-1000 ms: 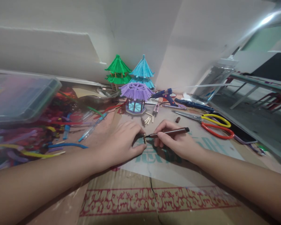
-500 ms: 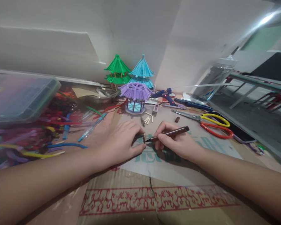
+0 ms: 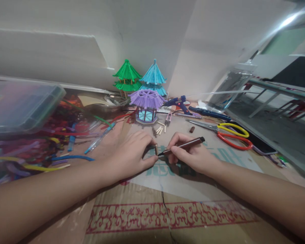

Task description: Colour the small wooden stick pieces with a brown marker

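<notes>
Between thumb and fingertip, my left hand (image 3: pixel 134 150) pinches a short wooden stick (image 3: pixel 156 149), partly brown, low over the printed sheet (image 3: pixel 218 179). My right hand (image 3: pixel 186 149) grips a brown marker (image 3: pixel 185 146) like a pen. Its dark tip is at the lower end of the stick, near my left thumb. The marker's brown cap (image 3: pixel 192 129) lies beyond my right hand. Ahead of my hands are several pale short sticks (image 3: pixel 159 130) and a few brown ones (image 3: pixel 154 132). Behind them stands a small purple-roofed pavilion (image 3: pixel 146 103).
Behind are a green pavilion (image 3: pixel 127 76), a blue pavilion (image 3: pixel 154 76) and a blue glue gun (image 3: pixel 179 102). Scissors (image 3: pixel 234 135) rest on a phone (image 3: pixel 259 140) at right, near a plastic bottle (image 3: pixel 228 88). A plastic box (image 3: pixel 25 105) and coloured pipe cleaners (image 3: pixel 20 159) crowd the left.
The marker tip has shifted slightly down and left along the lower end of the stick. My left hand holds its place.
</notes>
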A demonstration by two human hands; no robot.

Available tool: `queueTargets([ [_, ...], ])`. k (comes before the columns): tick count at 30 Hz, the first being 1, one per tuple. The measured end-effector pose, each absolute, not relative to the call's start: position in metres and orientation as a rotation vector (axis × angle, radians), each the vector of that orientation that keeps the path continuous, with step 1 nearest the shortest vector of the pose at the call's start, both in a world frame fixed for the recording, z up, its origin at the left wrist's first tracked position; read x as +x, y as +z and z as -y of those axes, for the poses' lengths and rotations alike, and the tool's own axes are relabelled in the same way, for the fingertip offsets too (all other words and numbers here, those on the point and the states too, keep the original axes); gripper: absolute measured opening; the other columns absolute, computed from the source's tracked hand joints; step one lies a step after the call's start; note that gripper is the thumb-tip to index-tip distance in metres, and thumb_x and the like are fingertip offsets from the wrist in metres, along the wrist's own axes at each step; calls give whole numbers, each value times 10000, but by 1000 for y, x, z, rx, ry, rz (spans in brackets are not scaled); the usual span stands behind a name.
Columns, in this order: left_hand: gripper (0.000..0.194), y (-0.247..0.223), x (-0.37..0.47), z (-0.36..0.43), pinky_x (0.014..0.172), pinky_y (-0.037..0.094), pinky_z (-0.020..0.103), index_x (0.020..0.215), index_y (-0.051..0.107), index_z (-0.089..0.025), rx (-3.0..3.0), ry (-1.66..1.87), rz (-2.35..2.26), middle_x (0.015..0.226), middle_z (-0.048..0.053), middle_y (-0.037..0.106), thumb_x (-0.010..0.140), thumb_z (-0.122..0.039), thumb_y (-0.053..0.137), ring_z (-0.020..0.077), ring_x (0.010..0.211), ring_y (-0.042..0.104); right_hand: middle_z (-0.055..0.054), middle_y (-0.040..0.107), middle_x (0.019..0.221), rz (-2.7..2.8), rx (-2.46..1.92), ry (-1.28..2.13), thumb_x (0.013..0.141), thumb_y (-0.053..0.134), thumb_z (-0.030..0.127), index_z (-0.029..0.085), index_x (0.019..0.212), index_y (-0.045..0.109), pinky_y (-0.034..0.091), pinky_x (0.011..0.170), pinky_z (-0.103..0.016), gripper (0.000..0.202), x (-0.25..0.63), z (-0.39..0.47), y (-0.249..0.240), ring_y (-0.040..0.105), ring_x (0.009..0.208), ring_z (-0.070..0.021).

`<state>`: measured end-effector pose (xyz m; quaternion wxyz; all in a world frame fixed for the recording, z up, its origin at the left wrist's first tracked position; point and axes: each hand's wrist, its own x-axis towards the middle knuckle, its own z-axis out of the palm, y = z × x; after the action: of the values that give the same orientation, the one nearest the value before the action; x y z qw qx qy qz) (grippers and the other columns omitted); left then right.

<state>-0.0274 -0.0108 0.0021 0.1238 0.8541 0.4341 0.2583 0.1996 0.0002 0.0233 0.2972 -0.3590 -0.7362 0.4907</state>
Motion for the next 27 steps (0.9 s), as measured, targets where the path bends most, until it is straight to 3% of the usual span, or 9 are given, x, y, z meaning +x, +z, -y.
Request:
queueTargets([
  [27, 192, 3, -27, 12, 908, 498, 445, 1009, 594, -202, 2473, 731, -1268, 1062, 68, 636, 869, -316, 662, 281, 1056, 600, 8, 673, 679, 2000, -957, 1207, 924, 611, 303, 213, 872, 547, 512, 591, -269, 122, 198, -1, 25, 626, 609, -124],
])
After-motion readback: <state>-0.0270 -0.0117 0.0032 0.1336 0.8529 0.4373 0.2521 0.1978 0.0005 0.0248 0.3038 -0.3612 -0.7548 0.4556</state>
